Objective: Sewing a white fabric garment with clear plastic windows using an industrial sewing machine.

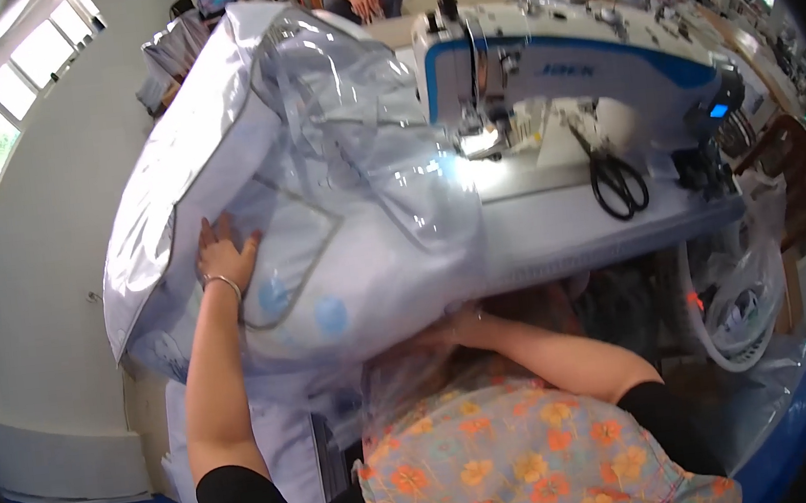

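My left hand [223, 254] lies flat with fingers spread on the clear plastic bedding bag [289, 195], pressing its slippery face down so the bulky bundle does not slide off the sewing table [567, 220]. The bag is a large zip-up cover of glossy transparent film with white panels and grey binding along its seams; it heaps up just left of the sewing machine [561, 73], one corner running in under the lit needle area. Blue dots of whatever is packed inside show through the film near my wrist, where a thin bangle [223, 282] sits. My right hand [465, 326] reaches under the bag's lower edge, below the table front, taking some of its weight from beneath; film covers the fingers, so I cannot tell whether they are curled or flat. Black-handled shears [617, 180] lie on the smooth white table to the right of the needle, well apart from the bag.
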A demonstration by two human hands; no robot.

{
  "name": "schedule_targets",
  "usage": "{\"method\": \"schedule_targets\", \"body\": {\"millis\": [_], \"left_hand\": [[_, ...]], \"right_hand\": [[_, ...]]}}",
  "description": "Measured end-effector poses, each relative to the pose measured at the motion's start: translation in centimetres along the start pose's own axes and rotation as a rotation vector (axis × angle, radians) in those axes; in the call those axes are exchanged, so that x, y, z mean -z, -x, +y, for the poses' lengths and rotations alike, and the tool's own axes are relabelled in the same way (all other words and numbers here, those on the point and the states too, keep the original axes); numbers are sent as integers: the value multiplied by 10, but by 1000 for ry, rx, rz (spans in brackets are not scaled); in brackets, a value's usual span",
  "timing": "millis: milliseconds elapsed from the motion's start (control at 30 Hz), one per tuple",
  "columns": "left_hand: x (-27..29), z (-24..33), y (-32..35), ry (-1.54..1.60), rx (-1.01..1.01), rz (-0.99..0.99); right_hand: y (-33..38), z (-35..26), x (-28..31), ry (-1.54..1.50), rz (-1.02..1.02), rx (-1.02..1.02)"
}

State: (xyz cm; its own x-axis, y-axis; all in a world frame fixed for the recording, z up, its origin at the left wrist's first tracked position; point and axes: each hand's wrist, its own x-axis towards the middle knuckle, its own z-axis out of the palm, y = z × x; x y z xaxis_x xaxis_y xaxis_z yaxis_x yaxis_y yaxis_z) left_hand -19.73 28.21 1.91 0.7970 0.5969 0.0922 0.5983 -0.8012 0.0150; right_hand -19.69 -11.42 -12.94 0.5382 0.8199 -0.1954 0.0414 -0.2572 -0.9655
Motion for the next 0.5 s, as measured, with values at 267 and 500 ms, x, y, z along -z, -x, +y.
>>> {"method": "schedule_targets", "body": {"millis": [267,500], "left_hand": [[1,-47,-11,-165,78,-1],[61,-3,-3,-360,-21,-289]], "right_hand": [[95,-146,16,-700,-190,-112],[113,-80,1,-528,25,-215]]}}
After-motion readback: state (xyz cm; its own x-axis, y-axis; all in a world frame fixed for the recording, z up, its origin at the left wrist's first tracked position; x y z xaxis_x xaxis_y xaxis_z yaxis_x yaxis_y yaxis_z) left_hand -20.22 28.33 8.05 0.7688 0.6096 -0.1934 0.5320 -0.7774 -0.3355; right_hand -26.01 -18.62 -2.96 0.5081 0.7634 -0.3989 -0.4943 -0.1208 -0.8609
